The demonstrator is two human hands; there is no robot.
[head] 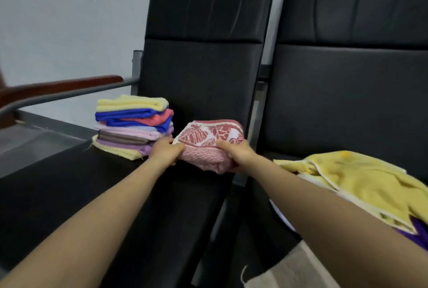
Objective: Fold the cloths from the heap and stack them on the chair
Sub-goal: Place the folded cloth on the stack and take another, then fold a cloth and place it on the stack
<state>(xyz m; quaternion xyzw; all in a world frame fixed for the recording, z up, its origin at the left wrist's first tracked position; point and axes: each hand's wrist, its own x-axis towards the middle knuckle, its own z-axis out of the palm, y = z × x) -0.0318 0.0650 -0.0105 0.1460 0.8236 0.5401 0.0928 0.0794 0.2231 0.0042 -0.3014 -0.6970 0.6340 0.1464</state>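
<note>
Gripped at both ends above the black chair [176, 195], just right of the stack [134, 125]: a folded pink towel [208, 146] with red leaf pattern, left hand [167, 151] curled round its left edge, right hand [234, 152] curled round its right. Heaped on the next chair [347, 93] at right, well apart from the stack: a yellow cloth [361, 186] over purple fabric. No readable writing or labels anywhere.
</note>
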